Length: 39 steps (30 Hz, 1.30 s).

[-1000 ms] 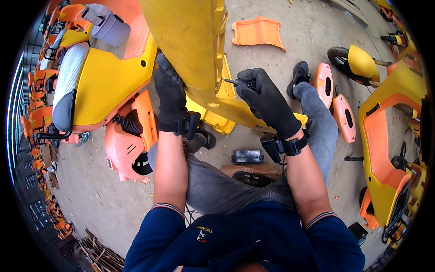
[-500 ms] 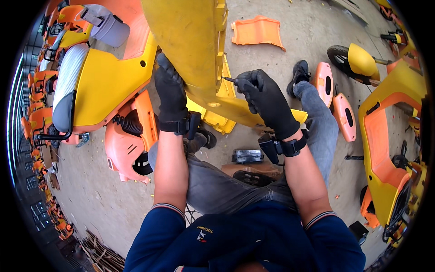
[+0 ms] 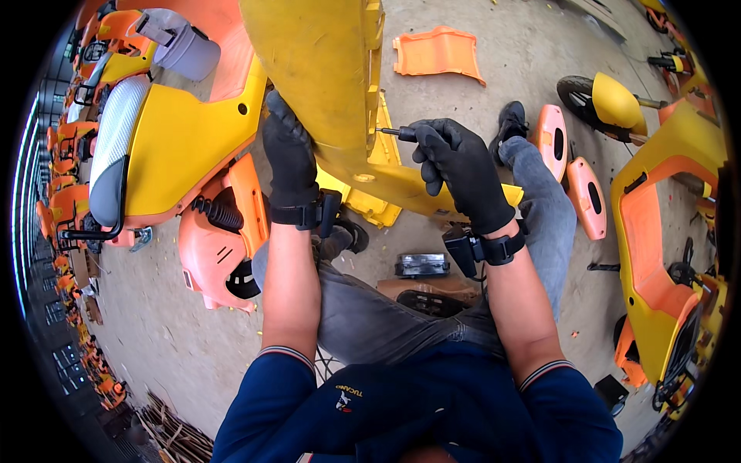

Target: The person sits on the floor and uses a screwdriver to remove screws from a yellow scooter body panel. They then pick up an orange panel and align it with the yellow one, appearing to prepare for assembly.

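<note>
A large, scuffed yellow scooter body panel (image 3: 320,73) rises in front of me, with notched tabs along its right edge and a tail sweeping off to the lower right. My left hand (image 3: 289,158), in a black glove, is closed against the panel's left edge; its fingertips are partly hidden behind it. In my right hand (image 3: 461,170), gloved as well, is a small screwdriver (image 3: 406,134) with a black handle. Its thin shaft points left and the tip meets the panel's right edge. Behind lies another yellow plastic part (image 3: 386,202), partly covered by the panel.
At left stands a yellow and orange scooter (image 3: 185,147) beside a pink shell (image 3: 220,262); a grey bucket (image 3: 187,52) is farther back. On the floor are an orange panel (image 3: 438,55), two oval covers (image 3: 551,143) and a dark box (image 3: 422,265). Another scooter (image 3: 644,255) stands right.
My right hand has turned slightly around the screwdriver, so more of the handle shows. The fingers have shifted, while my left hand and the panel stay almost still.
</note>
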{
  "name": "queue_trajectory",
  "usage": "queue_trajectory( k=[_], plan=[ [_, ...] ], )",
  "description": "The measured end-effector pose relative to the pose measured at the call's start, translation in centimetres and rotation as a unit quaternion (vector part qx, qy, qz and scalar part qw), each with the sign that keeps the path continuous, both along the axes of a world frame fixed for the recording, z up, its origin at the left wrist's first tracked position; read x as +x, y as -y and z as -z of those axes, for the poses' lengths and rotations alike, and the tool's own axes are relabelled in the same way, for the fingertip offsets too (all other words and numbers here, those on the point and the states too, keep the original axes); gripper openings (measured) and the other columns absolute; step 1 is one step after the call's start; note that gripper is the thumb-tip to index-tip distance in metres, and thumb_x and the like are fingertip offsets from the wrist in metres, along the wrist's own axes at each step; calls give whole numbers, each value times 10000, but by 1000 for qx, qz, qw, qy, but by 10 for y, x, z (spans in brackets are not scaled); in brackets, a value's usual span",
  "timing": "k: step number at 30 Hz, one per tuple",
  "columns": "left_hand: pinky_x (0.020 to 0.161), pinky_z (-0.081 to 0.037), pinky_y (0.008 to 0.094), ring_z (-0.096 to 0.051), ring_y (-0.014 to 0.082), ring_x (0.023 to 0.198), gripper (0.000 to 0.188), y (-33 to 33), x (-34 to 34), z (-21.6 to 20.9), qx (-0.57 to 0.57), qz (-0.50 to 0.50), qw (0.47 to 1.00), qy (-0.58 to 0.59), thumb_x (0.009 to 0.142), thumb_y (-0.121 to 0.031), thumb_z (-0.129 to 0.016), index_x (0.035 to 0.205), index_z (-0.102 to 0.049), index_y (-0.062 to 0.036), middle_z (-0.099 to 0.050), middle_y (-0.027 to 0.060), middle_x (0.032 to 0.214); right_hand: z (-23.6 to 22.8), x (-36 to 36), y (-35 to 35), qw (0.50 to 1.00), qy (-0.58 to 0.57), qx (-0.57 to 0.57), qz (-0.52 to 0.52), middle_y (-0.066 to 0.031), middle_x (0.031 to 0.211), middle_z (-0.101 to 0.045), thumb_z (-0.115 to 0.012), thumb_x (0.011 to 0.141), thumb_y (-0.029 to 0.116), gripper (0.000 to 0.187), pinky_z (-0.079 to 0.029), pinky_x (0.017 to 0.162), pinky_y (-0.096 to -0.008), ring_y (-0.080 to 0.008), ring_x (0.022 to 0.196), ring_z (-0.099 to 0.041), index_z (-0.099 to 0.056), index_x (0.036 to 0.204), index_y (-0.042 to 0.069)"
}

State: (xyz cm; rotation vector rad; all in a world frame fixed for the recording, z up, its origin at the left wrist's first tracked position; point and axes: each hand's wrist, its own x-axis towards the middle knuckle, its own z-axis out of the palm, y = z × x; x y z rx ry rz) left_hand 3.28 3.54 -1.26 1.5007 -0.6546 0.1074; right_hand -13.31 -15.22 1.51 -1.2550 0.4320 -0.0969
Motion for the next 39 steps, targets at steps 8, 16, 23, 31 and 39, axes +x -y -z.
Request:
queue_trajectory(
  k=[8, 16, 23, 31, 39],
  plan=[
    [973, -411, 260, -523, 119, 1075, 231, -6, 5, 10, -101, 58, 989, -90, 1017, -135, -407, 1203, -487, -24, -549, 25, 1161, 11, -1, -1, 994, 80, -71, 10, -100, 939, -622, -593, 919, 124, 296, -549, 650, -240, -117, 778, -629, -569, 1170, -31],
    [983, -408, 249, -508, 109, 1097, 248, -2, 5, 10, -96, 39, 991, -83, 1037, -186, -397, 1225, -462, -38, -535, 18, 1182, 6, -3, -1, 998, 38, 10, 45, -52, 769, -599, -615, 934, 202, 259, -493, 497, -233, -88, 593, -583, -569, 1081, -6],
    [968, -426, 260, -536, 136, 1072, 248, 3, -1, 1, -96, 9, 991, -94, 1033, -114, -359, 1219, -486, -12, -563, 39, 1174, -2, -4, -2, 999, -3, 20, 45, -39, 727, -571, -599, 956, 259, 263, -450, 428, -229, -80, 526, -544, -576, 1021, 6],
    [963, -424, 265, -536, 141, 1072, 252, 3, -6, -6, -56, 19, 996, -63, 1023, -101, -377, 1223, -493, 0, -564, 41, 1170, -1, -4, -2, 999, -17, 14, 45, -26, 709, -530, -575, 965, 328, 328, -379, 363, -220, -71, 453, -473, -579, 1040, 9],
    [1015, -391, 295, -503, 143, 1131, 283, 2, -4, -3, -77, 44, 995, -55, 1020, -173, -430, 1261, -461, -30, -533, 33, 1230, -1, -4, 1, 998, -30, 49, 40, -26, 689, -544, -580, 967, 274, 257, -399, 381, -234, -76, 456, -477, -599, 1016, 22]
  ],
)
